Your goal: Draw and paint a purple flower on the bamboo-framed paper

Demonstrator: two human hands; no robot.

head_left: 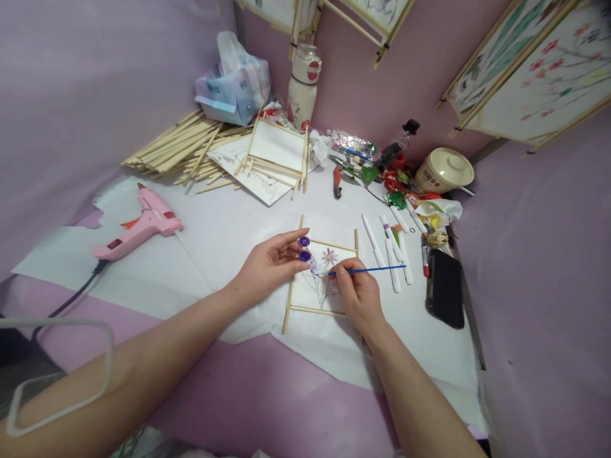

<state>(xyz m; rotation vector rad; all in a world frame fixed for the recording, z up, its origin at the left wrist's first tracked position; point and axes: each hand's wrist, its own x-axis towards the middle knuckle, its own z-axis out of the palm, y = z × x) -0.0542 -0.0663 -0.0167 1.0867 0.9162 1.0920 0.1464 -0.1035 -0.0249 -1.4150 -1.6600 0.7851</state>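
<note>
My left hand (270, 262) pinches a small purple paint pot (304, 256) between thumb and fingers, over the left edge of a paper picture. A second round purple piece, perhaps its lid, sits just above it. In my right hand (359, 294) is a thin blue paintbrush (377, 270), its tip pointing left onto the paper (303, 294). The paper is set in a frame of thin wooden sticks (319, 310) and bears a pink flower (329, 256), purple dabs and dark stem lines. My right hand hides the frame's lower right part.
A pink glue gun (143, 222) with a cord lies left. Behind are wooden sticks (176, 143), another small frame (277, 143), a tissue box (233, 86) and a bottle (304, 89). Right are white markers (372, 238), a phone (445, 289) and a lidded tub (443, 170).
</note>
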